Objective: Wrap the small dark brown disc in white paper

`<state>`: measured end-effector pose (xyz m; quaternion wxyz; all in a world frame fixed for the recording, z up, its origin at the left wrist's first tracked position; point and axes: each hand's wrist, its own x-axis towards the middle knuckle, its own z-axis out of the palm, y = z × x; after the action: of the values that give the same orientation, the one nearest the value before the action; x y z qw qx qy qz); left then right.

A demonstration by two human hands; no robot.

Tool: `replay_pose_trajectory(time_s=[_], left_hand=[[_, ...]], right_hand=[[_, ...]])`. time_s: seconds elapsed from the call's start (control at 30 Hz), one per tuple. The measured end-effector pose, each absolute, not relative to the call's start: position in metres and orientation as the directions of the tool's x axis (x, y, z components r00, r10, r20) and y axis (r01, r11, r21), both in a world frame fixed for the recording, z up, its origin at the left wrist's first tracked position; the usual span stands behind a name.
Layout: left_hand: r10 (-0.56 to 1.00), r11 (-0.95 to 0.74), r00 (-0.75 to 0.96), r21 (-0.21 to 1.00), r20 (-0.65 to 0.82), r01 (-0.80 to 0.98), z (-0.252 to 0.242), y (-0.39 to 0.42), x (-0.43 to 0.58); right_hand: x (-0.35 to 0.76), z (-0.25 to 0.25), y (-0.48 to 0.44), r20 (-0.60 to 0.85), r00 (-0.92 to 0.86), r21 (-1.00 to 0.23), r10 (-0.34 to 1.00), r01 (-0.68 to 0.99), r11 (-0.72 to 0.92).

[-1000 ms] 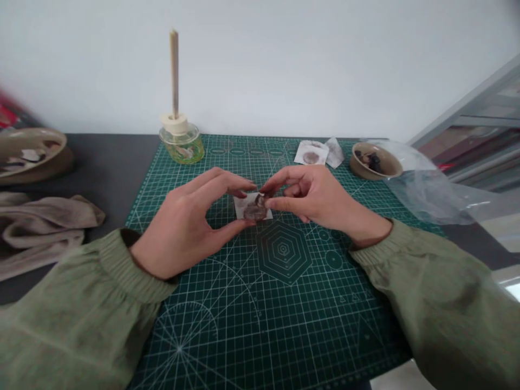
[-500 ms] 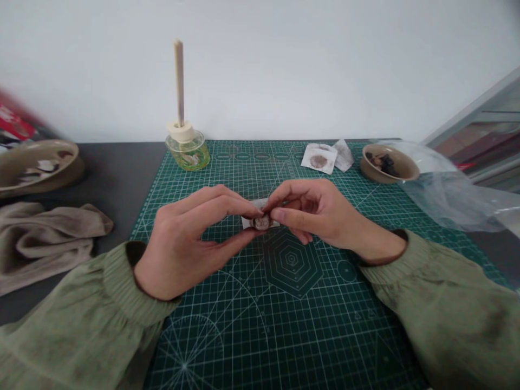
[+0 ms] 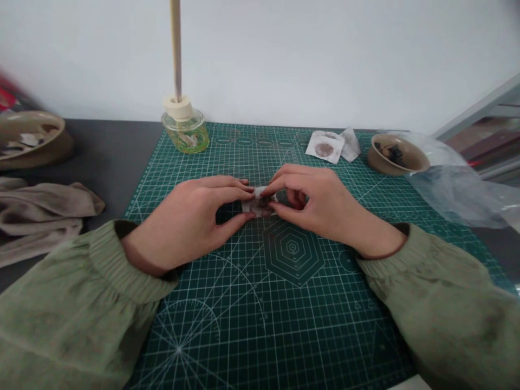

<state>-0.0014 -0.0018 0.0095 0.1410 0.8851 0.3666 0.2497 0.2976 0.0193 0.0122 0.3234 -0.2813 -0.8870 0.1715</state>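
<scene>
A small white paper square with a brown stain (image 3: 257,206) lies between my hands on the green cutting mat (image 3: 244,281). My left hand (image 3: 199,208) presses thumb and fingertips onto its left edge, holding it. My right hand (image 3: 314,197) is pinched over the right part of the paper. A small dark spot shows between its thumb and index finger, but what they hold is too small to make out. The right fingers cover part of the paper.
A glass diffuser bottle (image 3: 187,131) with a stick stands at the back left. Stained white paper squares (image 3: 325,146) lie at the back, near a brown bowl (image 3: 396,154) of dark pieces and plastic sheeting (image 3: 450,197). Leftward are another bowl (image 3: 44,146) and a cloth (image 3: 52,208).
The round brownish piece seen between my fingers no longer shows; the paper looks flatter, with its stain visible. My left hand has turned more palm-down. The view has tilted slightly downward.
</scene>
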Motion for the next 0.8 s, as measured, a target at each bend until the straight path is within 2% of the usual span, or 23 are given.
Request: replay_pose_trajectory(time_s=[0.3, 0.5, 0.8], left_hand=[[0.729, -0.683, 0.604, 0.409, 0.322, 0.605, 0.0104, -0.0023, -0.0018], [0.739, -0.672, 0.595, 0.404, 0.315, 0.62, 0.0093, -0.0015, -0.0015], [0.728, -0.685, 0.594, 0.399, 0.342, 0.609, 0.0053, 0.0004, -0.0023]], right_hand=[[0.2983, 0.0149, 0.0182, 0.486, -0.682, -0.369, 0.547, 0.408, 0.835], [0.3003, 0.0171, 0.0164, 0.465, -0.686, -0.354, 0.56, 0.435, 0.828], [0.2937, 0.0108, 0.0159, 0.516, -0.678, -0.323, 0.523, 0.412, 0.852]])
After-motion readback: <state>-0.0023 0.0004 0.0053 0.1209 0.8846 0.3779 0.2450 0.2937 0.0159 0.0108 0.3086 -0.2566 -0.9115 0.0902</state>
